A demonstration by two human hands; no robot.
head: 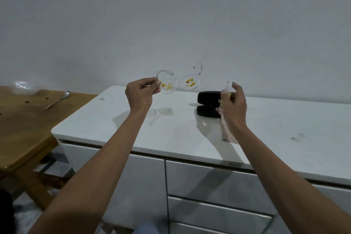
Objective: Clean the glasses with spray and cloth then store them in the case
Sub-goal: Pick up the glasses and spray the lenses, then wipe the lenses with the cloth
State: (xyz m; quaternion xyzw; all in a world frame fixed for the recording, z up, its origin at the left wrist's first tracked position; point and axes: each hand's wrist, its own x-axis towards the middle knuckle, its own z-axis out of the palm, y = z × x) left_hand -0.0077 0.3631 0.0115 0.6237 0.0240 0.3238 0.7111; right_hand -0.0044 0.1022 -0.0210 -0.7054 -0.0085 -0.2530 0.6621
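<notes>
Two smeared lenses of the glasses (178,83) face the person, frame level.

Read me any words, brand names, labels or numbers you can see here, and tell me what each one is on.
None can be read.
The spray bottle, held in the right hand, shows a yellow-green patch that may be a label: too blurred and mostly covered by fingers.
The black case on the white counter shows no print.
The stained glasses in the left hand show no marking.
</notes>
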